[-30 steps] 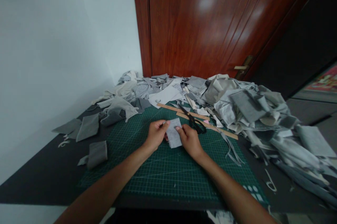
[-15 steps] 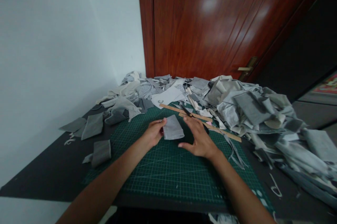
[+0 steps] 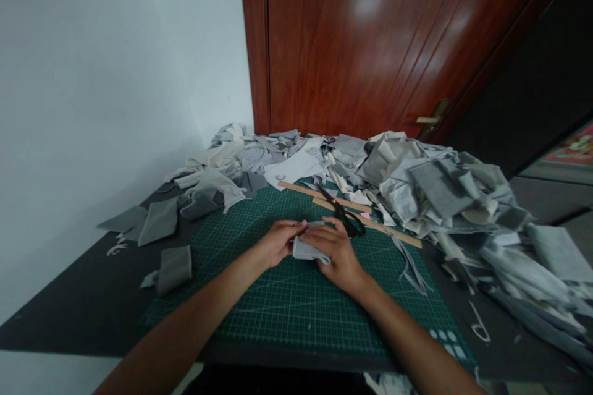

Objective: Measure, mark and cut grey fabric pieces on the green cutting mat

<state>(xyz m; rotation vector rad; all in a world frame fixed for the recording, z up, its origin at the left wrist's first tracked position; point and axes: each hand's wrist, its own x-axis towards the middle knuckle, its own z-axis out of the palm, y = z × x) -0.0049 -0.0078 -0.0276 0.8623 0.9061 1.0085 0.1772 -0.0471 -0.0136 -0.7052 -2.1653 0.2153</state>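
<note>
A small piece of light grey cloth (image 3: pixel 307 251) is held between my two hands above the green cutting mat (image 3: pixel 296 314). My left hand (image 3: pixel 279 243) pinches its left edge with thumb and fingers. Over its right side lies my right hand (image 3: pixel 336 253), fingers across the top and thumb underneath, closed on it. The cloth's near edge looks curled or folded; much of its upper face is hidden by my right fingers. Just beyond my right hand are black-handled scissors (image 3: pixel 341 212), lying across two wooden rulers (image 3: pixel 391 231).
Heaped grey and white fabric scraps (image 3: pixel 435 188) line the back and right of the black table (image 3: pixel 69 296). A folded grey piece (image 3: pixel 174 269) and flat grey pieces (image 3: pixel 158 222) lie at left. Thin strips (image 3: pixel 410 265) lie right of the mat. A wooden door (image 3: pixel 343 42) stands behind.
My right hand has moved left and closed on the cloth, which it was apart from before. The cloth's near edge now appears curled. The scissors show more fully.
</note>
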